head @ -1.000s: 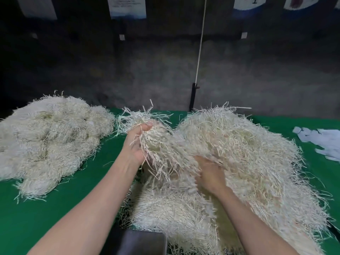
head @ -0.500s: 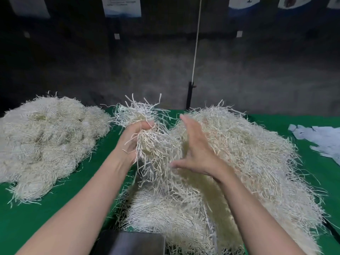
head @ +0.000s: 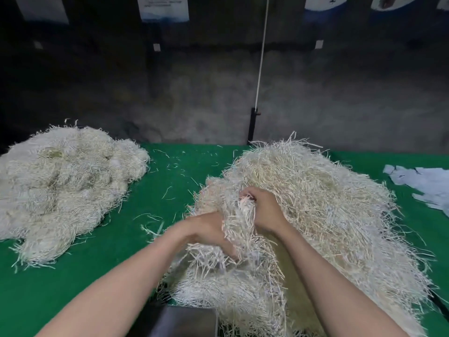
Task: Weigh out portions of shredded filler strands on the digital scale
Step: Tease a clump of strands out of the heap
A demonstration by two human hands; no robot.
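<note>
- Green worktop [head: 170, 181] before a dark wall.
- Strand pile [head: 328, 203] lies on it, with a second pile [head: 60, 181] well left of the pile.
- At the pile's near-left edge, the right hand [head: 266, 211] has its grip curled round a clump [head: 239, 229].
- The left hand [head: 206, 231] is just left of it, its grip buried in strands; I cannot tell.

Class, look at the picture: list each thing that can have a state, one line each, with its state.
Left hand: blurred, fingers sunk in the clump; grip unclear.
Right hand: fingers curled round the clump.
Clump: held between both hands.
Right pile: heaped, loose.
Left pile: heaped, apart from both hands.
Scale: at the bottom edge, partly under strands; display out of view.
Sheets: lying flat.
</note>
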